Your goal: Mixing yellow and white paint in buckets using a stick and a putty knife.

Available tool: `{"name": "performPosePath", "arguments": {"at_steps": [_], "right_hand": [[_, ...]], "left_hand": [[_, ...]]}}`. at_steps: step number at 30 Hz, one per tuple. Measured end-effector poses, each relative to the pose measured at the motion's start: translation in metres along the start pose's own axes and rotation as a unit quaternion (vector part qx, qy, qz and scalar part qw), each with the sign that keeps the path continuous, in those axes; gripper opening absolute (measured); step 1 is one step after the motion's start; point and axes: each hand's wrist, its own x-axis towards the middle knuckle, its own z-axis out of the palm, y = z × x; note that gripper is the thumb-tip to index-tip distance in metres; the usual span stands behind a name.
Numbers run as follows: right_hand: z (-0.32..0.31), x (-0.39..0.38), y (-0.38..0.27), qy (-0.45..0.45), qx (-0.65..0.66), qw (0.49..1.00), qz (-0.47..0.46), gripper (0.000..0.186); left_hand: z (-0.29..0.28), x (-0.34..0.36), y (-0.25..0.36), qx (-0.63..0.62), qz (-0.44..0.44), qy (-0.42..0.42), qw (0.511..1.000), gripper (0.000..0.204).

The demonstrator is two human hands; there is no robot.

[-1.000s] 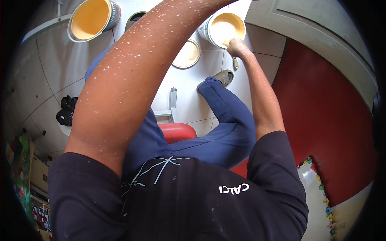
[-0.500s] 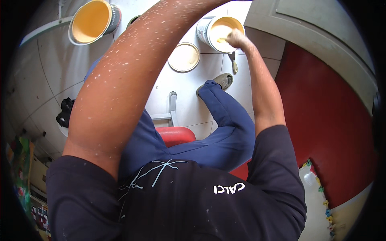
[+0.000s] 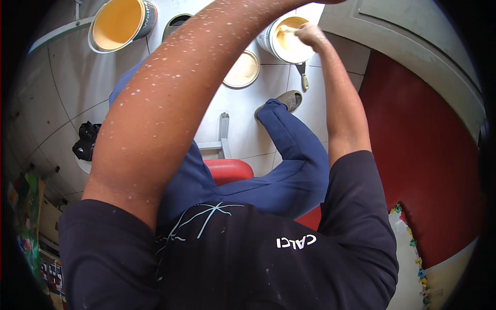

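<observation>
A white bucket [image 3: 264, 41] at the upper right holds cream-coloured paint with a deeper yellow patch. My right hand [image 3: 312, 37] is closed over its mouth, at the right side of the opening. What its fingers grip is too small and blurred to name; a pale yellowish end shows in the paint beside them. My left arm, speckled with pale paint spots, reaches across to the top edge above the bucket. Only a sliver of my left hand [image 3: 335, 1] shows there, its fingers cut off by the frame. A putty knife [image 3: 304, 80] lies just below the bucket.
A round lid [image 3: 243, 72], partly behind my left arm, lies on the tiled floor. Another bucket [image 3: 118, 25], yellow inside, stands at the upper left. A grey metal leg [image 3: 223, 135] and red seat [image 3: 228, 170] are between my legs. A dark red panel [image 3: 421, 155] is at the right.
My right hand has shifted slightly within the bucket's mouth, along with the yellowish end beside it. The whole view has shifted a little; the left arm still reaches across.
</observation>
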Motion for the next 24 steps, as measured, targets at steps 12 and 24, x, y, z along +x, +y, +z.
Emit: {"name": "performPosePath", "arguments": {"at_steps": [12,24], "right_hand": [[0.037,-0.043,-0.025,-0.056,-0.068,0.994,-0.065,0.033],[0.038,-0.053,0.000,-0.006,-0.116,0.988,-0.105,0.025]], "left_hand": [[-0.013,-0.011,0.002,-0.140,-0.133,0.060,0.979,0.031],[-0.012,-0.003,-0.012,0.130,0.026,0.026,0.991,0.026]]}}
